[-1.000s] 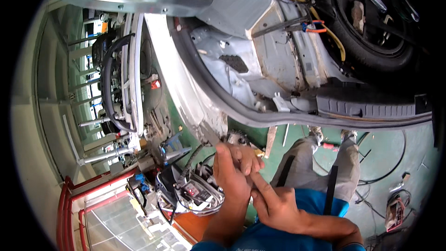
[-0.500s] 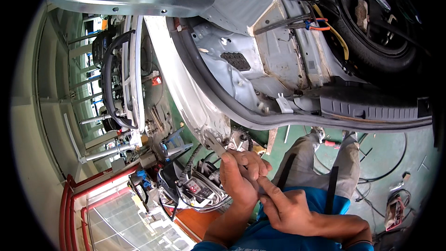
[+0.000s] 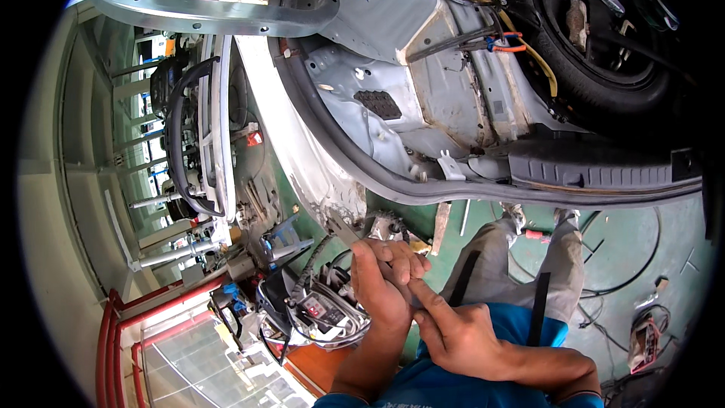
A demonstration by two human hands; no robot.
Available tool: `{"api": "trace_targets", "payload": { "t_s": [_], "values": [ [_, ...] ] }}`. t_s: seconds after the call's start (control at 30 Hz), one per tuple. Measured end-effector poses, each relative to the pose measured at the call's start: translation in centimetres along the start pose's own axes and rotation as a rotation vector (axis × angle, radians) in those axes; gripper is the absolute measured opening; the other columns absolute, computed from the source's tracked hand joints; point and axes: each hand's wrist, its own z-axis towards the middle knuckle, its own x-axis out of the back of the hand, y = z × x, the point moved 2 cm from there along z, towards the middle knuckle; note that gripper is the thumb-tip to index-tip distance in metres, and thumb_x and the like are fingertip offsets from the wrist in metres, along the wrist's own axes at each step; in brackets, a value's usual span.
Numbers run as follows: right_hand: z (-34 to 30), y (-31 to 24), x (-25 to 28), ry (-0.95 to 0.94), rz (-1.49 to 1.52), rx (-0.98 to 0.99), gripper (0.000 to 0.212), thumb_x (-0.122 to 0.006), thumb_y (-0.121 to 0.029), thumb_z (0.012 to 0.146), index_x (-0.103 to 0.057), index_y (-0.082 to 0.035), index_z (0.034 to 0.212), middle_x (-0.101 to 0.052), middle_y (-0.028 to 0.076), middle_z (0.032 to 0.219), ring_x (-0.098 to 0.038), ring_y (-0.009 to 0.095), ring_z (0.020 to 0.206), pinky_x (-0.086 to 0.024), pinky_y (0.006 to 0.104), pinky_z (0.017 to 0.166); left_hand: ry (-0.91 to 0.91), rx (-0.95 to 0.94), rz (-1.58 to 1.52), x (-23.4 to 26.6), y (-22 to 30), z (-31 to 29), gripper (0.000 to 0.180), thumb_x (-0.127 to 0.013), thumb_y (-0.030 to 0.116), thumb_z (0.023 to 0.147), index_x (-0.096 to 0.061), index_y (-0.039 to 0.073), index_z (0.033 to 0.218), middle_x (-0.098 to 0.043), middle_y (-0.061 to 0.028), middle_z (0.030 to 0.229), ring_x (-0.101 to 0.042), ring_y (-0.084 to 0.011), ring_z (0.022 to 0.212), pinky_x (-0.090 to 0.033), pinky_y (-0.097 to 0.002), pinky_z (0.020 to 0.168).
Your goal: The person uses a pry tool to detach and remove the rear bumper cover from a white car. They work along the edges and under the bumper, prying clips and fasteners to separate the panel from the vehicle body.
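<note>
My left hand (image 3: 385,276) is closed round a flat grey metal tool (image 3: 345,230) with a narrow blade; its exact kind is not clear. The blade's tip points up and left, at the lower corner of the white car body panel (image 3: 332,189), where bare, scuffed metal shows. My right hand (image 3: 464,340) is just behind and right of the left, its index finger stretched toward the left palm and its other fingers curled. A greyish rear part of the tool shows between the hands; my right hand appears to grip it, mostly hidden by the fingers.
The stripped car boot (image 3: 377,106) opens ahead, edged by a black rubber seal (image 3: 355,170), with a spare wheel (image 3: 596,30) inside. A curved metal beam (image 3: 226,19) juts out at upper left. A machine with cables (image 3: 321,306) stands left of my hands. Hoses lie on the green floor (image 3: 634,242).
My hands and the tool sit slightly further left and up in the picture. The car body has shifted slightly left too. The grip looks the same.
</note>
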Motion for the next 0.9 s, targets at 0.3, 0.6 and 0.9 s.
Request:
{"api": "trace_targets", "payload": {
  "t_s": [0.3,0.6,0.9],
  "values": [
    [1.0,-0.7,-0.9,0.038,0.109,-0.066,0.054,-0.063,-0.003,0.093,-0.047,0.003,0.145,-0.063,0.016,0.063,-0.066,0.033,0.054,-0.052,0.0397,0.050,-0.041,0.009,0.011,-0.6,1.0,1.7,0.040,-0.042,0.043,0.109,-0.047,0.012,0.085,-0.039,0.0006,0.057,-0.043,-0.0140,0.052,-0.048,-0.0322,0.055],
    [0.1,1.3,-0.7,0.063,0.094,0.008,0.054,-0.066,-0.011,0.091,-0.053,0.000,0.141,-0.058,0.011,0.052,-0.060,0.030,0.044,-0.049,0.0424,0.044,-0.054,-0.020,0.057,0.8,-0.1,0.7,0.047,-0.040,0.049,0.108,-0.049,0.008,0.087,-0.047,-0.0062,0.059,-0.051,-0.0199,0.055,-0.054,-0.0383,0.061],
    [1.7,1.5,0.1,0.041,0.064,0.015,0.052,-0.068,-0.009,0.090,-0.055,-0.001,0.140,-0.057,0.012,0.053,-0.061,0.030,0.045,-0.049,0.0402,0.045,-0.075,-0.047,0.004,0.4,-0.3,1.9,0.044,-0.039,0.046,0.109,-0.050,0.008,0.091,-0.048,-0.0057,0.061,-0.052,-0.0210,0.058,-0.054,-0.0398,0.064]
  ]
}}
